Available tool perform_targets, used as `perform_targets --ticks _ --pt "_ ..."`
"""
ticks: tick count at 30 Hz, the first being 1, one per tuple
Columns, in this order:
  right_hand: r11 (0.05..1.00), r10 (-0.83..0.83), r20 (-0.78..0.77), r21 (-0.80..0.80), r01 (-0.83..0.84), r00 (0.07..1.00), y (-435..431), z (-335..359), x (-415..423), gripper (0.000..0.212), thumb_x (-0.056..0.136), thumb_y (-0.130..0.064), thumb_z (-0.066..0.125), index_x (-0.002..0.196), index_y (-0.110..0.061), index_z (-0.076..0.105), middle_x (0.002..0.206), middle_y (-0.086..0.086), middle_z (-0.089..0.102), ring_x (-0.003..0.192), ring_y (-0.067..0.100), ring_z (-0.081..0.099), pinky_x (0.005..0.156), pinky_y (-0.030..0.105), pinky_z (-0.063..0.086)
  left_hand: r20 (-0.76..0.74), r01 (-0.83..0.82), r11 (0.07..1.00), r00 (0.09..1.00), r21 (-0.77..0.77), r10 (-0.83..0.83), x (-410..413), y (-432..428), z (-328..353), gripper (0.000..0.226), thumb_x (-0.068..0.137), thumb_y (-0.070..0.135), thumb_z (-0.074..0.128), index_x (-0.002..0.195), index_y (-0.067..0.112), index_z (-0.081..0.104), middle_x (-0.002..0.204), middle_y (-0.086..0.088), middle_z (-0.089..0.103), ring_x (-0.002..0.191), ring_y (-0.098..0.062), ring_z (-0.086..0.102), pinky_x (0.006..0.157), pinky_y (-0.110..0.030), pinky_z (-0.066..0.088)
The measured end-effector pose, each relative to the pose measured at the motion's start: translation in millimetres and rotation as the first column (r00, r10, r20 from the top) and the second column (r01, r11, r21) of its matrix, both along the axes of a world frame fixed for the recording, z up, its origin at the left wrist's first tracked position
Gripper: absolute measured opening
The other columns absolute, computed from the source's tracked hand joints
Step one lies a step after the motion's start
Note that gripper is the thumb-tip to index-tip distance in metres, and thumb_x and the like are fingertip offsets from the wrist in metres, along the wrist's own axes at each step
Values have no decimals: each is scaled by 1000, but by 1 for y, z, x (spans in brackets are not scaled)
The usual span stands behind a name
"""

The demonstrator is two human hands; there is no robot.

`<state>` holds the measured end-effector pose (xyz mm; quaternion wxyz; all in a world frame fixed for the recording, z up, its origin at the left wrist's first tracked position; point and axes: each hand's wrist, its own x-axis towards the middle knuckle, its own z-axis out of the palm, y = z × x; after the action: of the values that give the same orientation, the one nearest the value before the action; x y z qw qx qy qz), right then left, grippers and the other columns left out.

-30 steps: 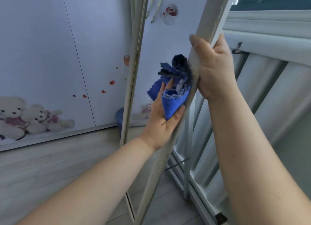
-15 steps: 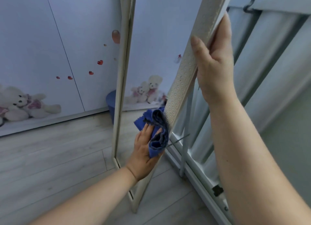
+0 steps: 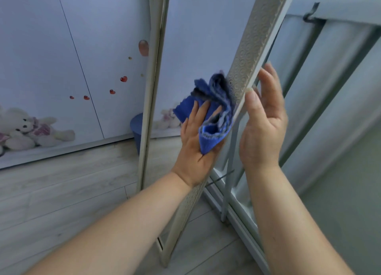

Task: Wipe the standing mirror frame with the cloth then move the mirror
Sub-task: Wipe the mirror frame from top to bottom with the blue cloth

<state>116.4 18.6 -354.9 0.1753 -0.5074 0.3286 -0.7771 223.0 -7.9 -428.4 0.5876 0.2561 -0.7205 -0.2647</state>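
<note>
Against the mirror frame (image 3: 245, 68), the left hand (image 3: 195, 151) presses the bunched cloth (image 3: 212, 110) mid-wipe while the right hand (image 3: 261, 128), fingers loosened, barely steadies the edge; next likely more wiping along it.

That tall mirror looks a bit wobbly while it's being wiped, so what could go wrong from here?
1. The right hand has its fingers spread, only thumb and fingertips touching the mirror frame, so the leaning mirror could tip or slide.
2. The left hand presses the blue cloth against that same rail, which may push the frame sideways.
3. The bunched cloth could slip from the palm.
</note>
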Motion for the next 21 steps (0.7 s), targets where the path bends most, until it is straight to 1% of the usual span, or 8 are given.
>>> perform_targets --ticks 2,4,8,11,13,16,19,21 --pt "985 -173 10 4 173 985 5 -19 5 21 91 -24 62 111 -26 60 125 15 55 119 27 56 104 39 45 27 -19 993 1000 119 16 11 3 -36 63 92 49 52 139 70 16 158 17 20 152 -28 20 119 -61 21" --pt "974 -223 45 49 221 974 11 -40 10 7 91 -28 61 97 -25 61 99 10 59 92 19 58 86 32 48 60 -40 963 998 266 25 24 8 -72 65 86 70 48 142 63 16 158 16 21 152 -19 20 122 -55 21" --pt "961 -19 -67 273 36 998 13 -63 24 23 92 -43 55 80 -27 65 74 -9 58 73 7 54 69 22 46 137 -57 926 991 373 5 47 11 -119 81 81 76 44 148 37 22 161 -1 28 151 -19 24 121 -53 23" --pt "918 206 -11 349 -189 978 -2 -50 24 21 90 -49 57 87 -41 76 93 -24 73 95 -5 67 83 15 49 130 -20 940 991 341 -26 49 1 -111 69 87 62 51 148 48 21 162 -1 25 152 -21 21 121 -56 22" --pt "908 260 8 339 -248 965 -11 -40 20 25 94 -52 58 98 -38 77 107 -18 75 109 -1 67 89 17 52 79 8 958 996 287 -32 41 -8 -84 64 89 54 51 145 59 20 163 -3 23 153 -24 17 121 -58 19" --pt "924 269 -2 283 -257 963 -13 -35 18 55 88 -61 60 118 -16 68 117 0 74 114 17 68 97 33 54 21 28 990 999 135 -31 22 -30 -25 59 93 46 46 147 54 23 164 -8 22 154 -28 11 121 -60 13" --pt "939 234 -78 276 -204 969 -11 -42 18 57 90 -68 50 113 -17 65 101 -12 74 96 4 70 85 22 55 -16 -24 999 1000 30 25 6 -52 32 58 94 40 45 149 39 28 163 -9 24 154 -28 10 120 -61 15" --pt "942 202 -93 291 -167 975 -12 -44 17 73 85 -75 49 124 -15 63 114 -9 72 111 7 66 95 22 50 -28 -81 996 996 -37 80 5 -67 48 54 94 42 45 143 48 22 161 3 24 153 -19 6 121 -60 13"
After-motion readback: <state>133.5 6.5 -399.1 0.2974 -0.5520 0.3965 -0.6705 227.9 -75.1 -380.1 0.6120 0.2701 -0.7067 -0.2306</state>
